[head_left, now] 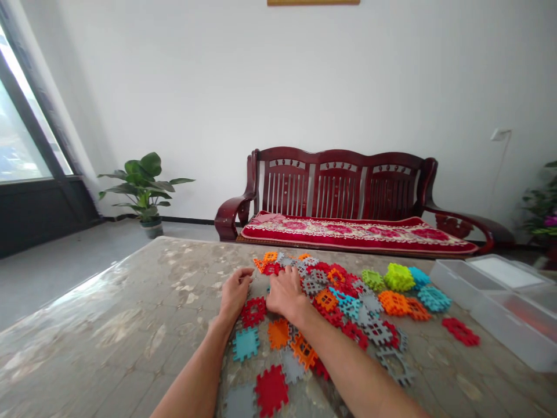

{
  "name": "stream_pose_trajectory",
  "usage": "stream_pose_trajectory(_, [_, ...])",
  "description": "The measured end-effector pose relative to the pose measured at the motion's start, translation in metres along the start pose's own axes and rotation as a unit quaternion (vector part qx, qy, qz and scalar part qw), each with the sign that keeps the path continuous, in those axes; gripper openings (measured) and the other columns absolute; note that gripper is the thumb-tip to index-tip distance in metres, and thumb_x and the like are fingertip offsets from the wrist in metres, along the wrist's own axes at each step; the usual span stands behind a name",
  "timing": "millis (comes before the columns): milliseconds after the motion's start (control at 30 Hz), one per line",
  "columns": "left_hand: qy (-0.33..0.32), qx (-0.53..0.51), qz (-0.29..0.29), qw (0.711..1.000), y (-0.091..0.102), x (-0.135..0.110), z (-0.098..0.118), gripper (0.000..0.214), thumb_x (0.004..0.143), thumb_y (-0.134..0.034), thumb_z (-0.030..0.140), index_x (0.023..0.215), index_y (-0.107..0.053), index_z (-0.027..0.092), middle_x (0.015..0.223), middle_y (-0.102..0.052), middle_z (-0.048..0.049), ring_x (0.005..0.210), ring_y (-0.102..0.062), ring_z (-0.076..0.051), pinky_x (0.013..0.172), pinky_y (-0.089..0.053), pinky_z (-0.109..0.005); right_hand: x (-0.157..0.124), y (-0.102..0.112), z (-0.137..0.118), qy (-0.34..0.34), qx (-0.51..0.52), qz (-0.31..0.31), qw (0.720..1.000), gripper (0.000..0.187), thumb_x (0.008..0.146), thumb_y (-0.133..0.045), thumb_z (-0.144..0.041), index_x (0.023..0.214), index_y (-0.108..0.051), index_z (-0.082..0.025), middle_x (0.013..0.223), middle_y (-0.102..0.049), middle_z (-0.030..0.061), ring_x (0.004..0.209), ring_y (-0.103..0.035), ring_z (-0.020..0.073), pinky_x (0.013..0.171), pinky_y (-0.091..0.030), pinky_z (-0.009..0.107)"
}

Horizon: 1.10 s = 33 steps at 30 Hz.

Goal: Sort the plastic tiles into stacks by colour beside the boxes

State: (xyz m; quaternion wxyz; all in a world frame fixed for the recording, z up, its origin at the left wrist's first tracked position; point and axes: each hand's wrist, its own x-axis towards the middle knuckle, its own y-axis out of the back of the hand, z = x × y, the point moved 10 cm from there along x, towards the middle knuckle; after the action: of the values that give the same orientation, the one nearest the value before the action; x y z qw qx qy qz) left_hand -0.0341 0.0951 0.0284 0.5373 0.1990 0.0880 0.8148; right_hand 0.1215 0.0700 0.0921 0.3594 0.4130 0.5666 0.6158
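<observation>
Tiles (272,391): flat, apparently plastic squares with toothed edges, in red, orange, grey, teal and lime; some faces solid, others cut through as lattices or open frames. We find them spread over the middle of the bench (108,348), loose in front and heaped beyond and to the right of the hands.

Bench: a glossy grey-brown cover with pale floral patches and thin crossing lines.

Stacks: lime (399,277), orange (394,303) and teal (435,299), grouped right of the heap; one red piece (461,331) lies apart, nearer the box (505,325). Box: translucent, straight-walled, at the right, something reddish showing inside.

Beyond the bench: a sofa (335,180) of polished dark-red wood, slatted back, curved arms; on its seat, a red floral mat (357,231). Far left, a broad-leaved plant (150,180) in a pot.

Obstruction: the right forearm (343,360) crosses above the tiles and hides several.

Left hand (234,295): fingers curled, thumb close to them, just beyond a red windowed tile (253,312). Right hand (284,292): fingers bent downward at the heap's near-left edge. Between the hands we see a blurred grey patch; whether either set of fingers grips it, we cannot tell.
</observation>
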Motion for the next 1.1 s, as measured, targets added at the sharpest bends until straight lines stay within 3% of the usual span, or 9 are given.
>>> stream_pose_trajectory(133, [0.0,-0.005,0.0,1.0,0.001,0.0,0.001,0.035,0.074,-0.05,0.031,0.099,-0.07,0.019,0.097,-0.076,-0.0076,0.085,-0.072,-0.021,0.077,-0.054,-0.033,-0.003,0.007,0.011,-0.014,0.075,0.054,0.996,0.039,0.078,-0.061,-0.036,0.11,-0.068,-0.016,0.107,-0.072,0.0159,0.109,-0.06,0.0321,0.095,-0.04,0.044])
stream_pose_trajectory(233, [0.001,-0.005,-0.003,1.0,0.0,0.0,0.002,0.035,0.073,-0.05,0.032,0.099,-0.07,0.019,0.097,-0.076,-0.0075,0.085,-0.072,-0.022,0.077,-0.054,-0.033,-0.005,0.016,0.035,-0.027,0.222,0.107,0.969,0.04,0.079,-0.061,-0.036,0.118,-0.064,-0.024,0.111,-0.073,0.0077,0.105,-0.065,0.026,0.092,-0.046,0.038])
stream_pose_trajectory(300, [0.002,-0.003,-0.005,1.0,0.0,-0.001,0.003,0.035,0.073,-0.05,0.032,0.099,-0.07,0.019,0.097,-0.076,-0.0073,0.085,-0.072,-0.022,0.077,-0.054,-0.032,-0.004,0.019,0.055,-0.032,0.35,0.133,0.927,0.041,0.08,-0.062,-0.035,0.12,-0.062,-0.026,0.114,-0.073,0.0055,0.105,-0.066,0.0225,0.091,-0.049,0.035])
stream_pose_trajectory(467, [-0.003,0.008,-0.002,1.0,0.003,-0.003,0.008,0.035,0.072,-0.051,0.032,0.098,-0.07,0.019,0.095,-0.076,-0.0066,0.085,-0.072,-0.022,0.081,-0.053,-0.033,-0.003,0.017,0.099,-0.029,0.618,0.167,0.768,0.039,0.076,-0.065,-0.035,0.113,-0.061,-0.021,0.108,-0.074,0.0084,0.099,-0.069,0.0214,0.089,-0.054,0.037])
stream_pose_trajectory(533, [-0.006,0.015,-0.001,1.0,0.004,-0.004,0.011,0.035,0.072,-0.051,0.033,0.097,-0.071,0.019,0.095,-0.076,-0.0062,0.085,-0.071,-0.022,0.082,-0.053,-0.034,-0.012,0.018,0.114,-0.02,0.64,0.186,0.745,0.04,0.075,-0.067,-0.035,0.112,-0.062,-0.02,0.11,-0.073,0.0095,0.099,-0.069,0.0217,0.089,-0.055,0.038])
stream_pose_trajectory(667, [-0.01,0.026,-0.002,1.0,0.005,-0.003,0.012,0.035,0.071,-0.052,0.035,0.096,-0.071,0.02,0.093,-0.077,-0.006,0.088,-0.07,-0.024,0.085,-0.052,-0.036,-0.05,0.025,0.152,-0.029,0.546,0.236,0.803,0.046,0.075,-0.067,-0.034,0.119,-0.062,-0.022,0.118,-0.071,0.01,0.103,-0.068,0.0223,0.089,-0.056,0.038])
stream_pose_trajectory(767, [-0.029,0.067,-0.007,0.997,0.004,0.0,0.011,0.037,0.071,-0.052,0.038,0.097,-0.072,0.021,0.099,-0.077,-0.0063,0.094,-0.069,-0.025,0.09,-0.051,-0.036,-0.087,0.033,0.197,-0.062,0.446,0.284,0.846,0.049,0.076,-0.064,-0.033,0.124,-0.061,-0.022,0.122,-0.069,0.0104,0.105,-0.067,0.023,0.089,-0.056,0.038])
stream_pose_trajectory(1000, [-0.033,0.123,-0.022,0.992,0.002,0.006,0.005,0.037,0.071,-0.052,0.043,0.096,-0.072,0.024,0.099,-0.078,-0.0043,0.097,-0.069,-0.026,0.088,-0.051,-0.035,-0.185,0.042,0.345,-0.235,0.257,0.369,0.862,0.057,0.078,-0.056,-0.036,0.131,-0.057,-0.016,0.126,-0.067,0.0147,0.106,-0.067,0.0261,0.089,-0.056,0.041])
stream_pose_trajectory(1100, [-0.033,0.144,-0.034,0.988,0.001,0.007,0.006,0.037,0.071,-0.052,0.044,0.095,-0.073,0.025,0.098,-0.078,-0.004,0.097,-0.069,-0.026,0.085,-0.052,-0.034,-0.217,0.045,0.38,-0.288,0.149,0.373,0.869,0.057,0.08,-0.054,-0.035,0.133,-0.056,-0.014,0.128,-0.066,0.0158,0.113,-0.064,0.0289,0.098,-0.051,0.044])
